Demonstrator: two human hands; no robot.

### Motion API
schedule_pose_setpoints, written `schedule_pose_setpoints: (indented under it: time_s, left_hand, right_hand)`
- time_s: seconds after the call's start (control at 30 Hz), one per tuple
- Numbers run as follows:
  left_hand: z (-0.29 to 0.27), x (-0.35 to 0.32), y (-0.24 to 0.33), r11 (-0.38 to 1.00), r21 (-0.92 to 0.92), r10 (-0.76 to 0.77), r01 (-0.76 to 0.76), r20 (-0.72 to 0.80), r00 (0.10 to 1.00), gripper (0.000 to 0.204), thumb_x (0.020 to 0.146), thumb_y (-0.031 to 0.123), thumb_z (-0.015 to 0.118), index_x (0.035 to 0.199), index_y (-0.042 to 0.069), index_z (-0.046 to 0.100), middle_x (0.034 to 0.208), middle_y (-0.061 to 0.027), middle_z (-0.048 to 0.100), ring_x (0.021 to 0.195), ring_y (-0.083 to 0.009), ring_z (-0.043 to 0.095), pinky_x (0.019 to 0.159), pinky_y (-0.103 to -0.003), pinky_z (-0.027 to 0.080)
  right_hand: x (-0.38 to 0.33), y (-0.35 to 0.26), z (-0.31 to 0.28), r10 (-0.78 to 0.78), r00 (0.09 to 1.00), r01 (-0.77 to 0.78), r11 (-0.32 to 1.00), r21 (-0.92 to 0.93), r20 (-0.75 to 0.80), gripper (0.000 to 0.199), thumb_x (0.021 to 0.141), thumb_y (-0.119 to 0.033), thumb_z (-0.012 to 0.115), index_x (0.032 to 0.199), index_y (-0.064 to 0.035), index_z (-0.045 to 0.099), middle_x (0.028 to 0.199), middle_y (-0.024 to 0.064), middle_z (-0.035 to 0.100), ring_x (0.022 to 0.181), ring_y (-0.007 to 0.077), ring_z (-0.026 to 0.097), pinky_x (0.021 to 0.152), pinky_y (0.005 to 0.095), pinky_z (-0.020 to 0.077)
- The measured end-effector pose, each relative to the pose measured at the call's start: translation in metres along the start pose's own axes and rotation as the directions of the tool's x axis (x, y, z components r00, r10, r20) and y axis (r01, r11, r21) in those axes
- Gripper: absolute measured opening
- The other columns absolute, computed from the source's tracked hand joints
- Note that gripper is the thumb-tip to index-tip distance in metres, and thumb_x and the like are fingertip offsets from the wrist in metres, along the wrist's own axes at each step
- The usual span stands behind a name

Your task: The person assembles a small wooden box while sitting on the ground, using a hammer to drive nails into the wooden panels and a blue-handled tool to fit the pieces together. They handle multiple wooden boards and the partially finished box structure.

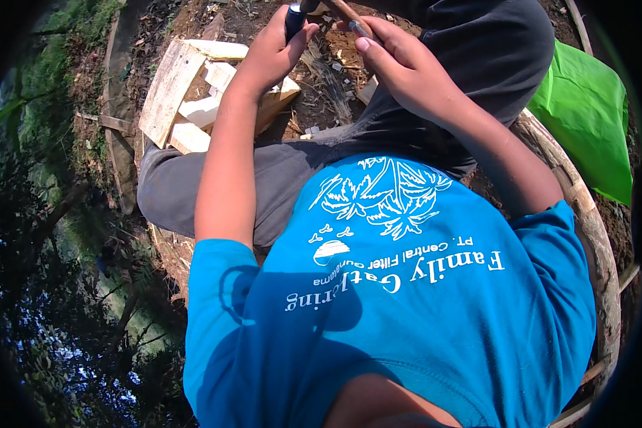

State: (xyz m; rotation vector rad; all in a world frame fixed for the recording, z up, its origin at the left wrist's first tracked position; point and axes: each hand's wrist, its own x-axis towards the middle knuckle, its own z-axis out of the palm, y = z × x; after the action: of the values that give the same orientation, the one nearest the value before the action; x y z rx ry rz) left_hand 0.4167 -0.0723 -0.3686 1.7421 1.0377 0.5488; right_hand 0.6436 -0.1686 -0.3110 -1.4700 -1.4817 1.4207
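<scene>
My left hand (271, 53) is at the top of the view, closed around a dark blue handle (294, 21) with a pale, shiny end. Beside it, my right hand (403, 64) grips a brown wooden handle (351, 17), the thumb lying along it. This handle slants up to the left, towards the blue one. A small shiny bit shows by the right fingers; I cannot tell what it is. The top edge cuts off the far ends of both tools, so their kinds cannot be made out.
Pale cut wooden blocks (171, 93) lie left of my left forearm, by my bent knee. Wood chips and bark litter the brown soil (328, 78). A bright green sheet or bag (585, 118) lies at the right, beside a curved log (585, 196). Dark foliage (57, 235) fills the left.
</scene>
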Motion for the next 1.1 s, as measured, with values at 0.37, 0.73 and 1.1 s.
schedule_pose_setpoints:
  time_s: [0.37,0.73,1.1]
  left_hand:
    - [0.001,-0.014,-0.038,0.99,0.136,-0.039,0.033,0.043,0.998,0.035,0.101,0.037,0.064,0.113,0.005,0.055,0.091,-0.0108,0.065,0.084,-0.0246,0.062,0.078,-0.037,0.05]
    - [-0.001,-0.032,0.07,0.887,0.288,0.412,-0.362,-0.139,0.9,0.038,0.097,0.04,0.069,0.121,0.013,0.059,0.117,-0.0107,0.053,0.114,-0.0296,0.047,0.098,-0.041,0.04]
    - [-0.047,-0.139,0.028,0.561,0.669,-0.364,0.488,-0.33,0.871,0.071,0.084,0.054,0.074,0.132,0.006,0.055,0.125,-0.0264,0.059,0.117,-0.0429,0.059,0.094,-0.05,0.05]
  right_hand:
    - [0.018,-0.014,0.009,-0.282,0.922,0.345,0.91,0.232,-0.263,0.023,0.107,-0.013,0.047,0.125,-0.0007,0.052,0.087,-0.0042,0.049,0.073,0.0036,0.043,0.063,0.0215,0.0386]
    - [0.036,0.01,0.034,-0.241,0.968,0.245,0.967,0.064,-0.066,0.056,0.085,-0.023,0.081,0.131,-0.0036,0.054,0.112,0.0085,0.063,0.099,0.0153,0.065,0.085,0.0308,0.0536]
    - [0.029,0.005,0.044,0.051,0.996,-0.023,0.942,0.335,-0.076,0.05,0.091,-0.02,0.076,0.126,0.0032,0.048,0.088,0.0046,0.061,0.074,0.0095,0.061,0.062,0.0249,0.0475]
